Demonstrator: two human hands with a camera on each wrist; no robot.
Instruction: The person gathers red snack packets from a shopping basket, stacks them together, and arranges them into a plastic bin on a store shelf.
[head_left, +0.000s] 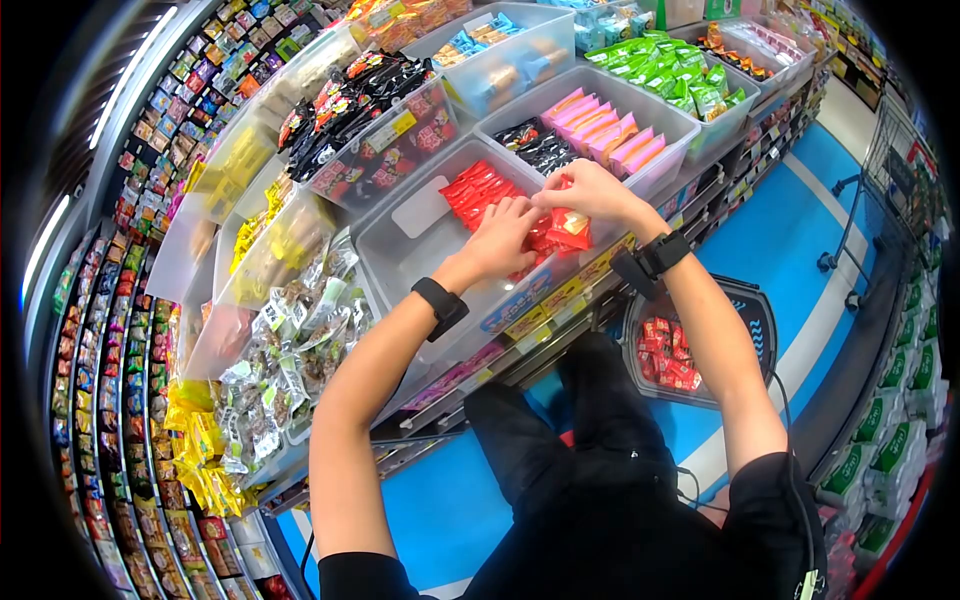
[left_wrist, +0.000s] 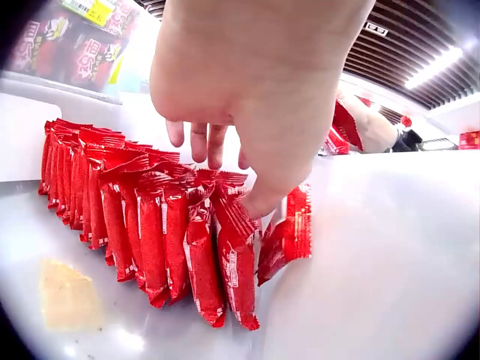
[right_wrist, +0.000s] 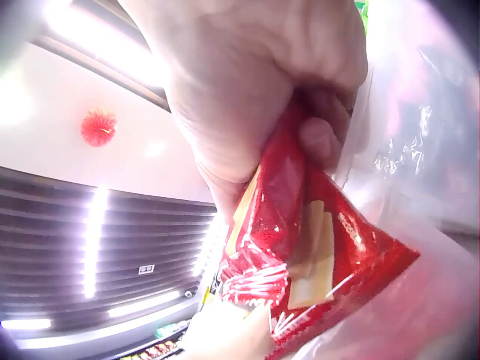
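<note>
Red snack packets (head_left: 478, 192) stand in a close row inside a clear plastic bin (head_left: 395, 245). The left hand (head_left: 500, 240) reaches over the row; in the left wrist view its thumb lies at the near end of the packets (left_wrist: 154, 232), fingers behind their tops. A packet (left_wrist: 289, 236) leans at that end. The right hand (head_left: 597, 192) pinches a red packet (head_left: 570, 228) by its upper part, close beside the left hand. The right wrist view shows this packet (right_wrist: 322, 255) hanging from the fingers, with a pale picture on its front.
Neighbouring bins hold pink packets (head_left: 600, 130), black packets (head_left: 365, 95) and green packets (head_left: 670, 70). Clear-wrapped snacks (head_left: 300, 350) lie at the left. A basket (head_left: 745, 310) with red packets stands below at the right; a shopping cart (head_left: 895, 170) is farther off.
</note>
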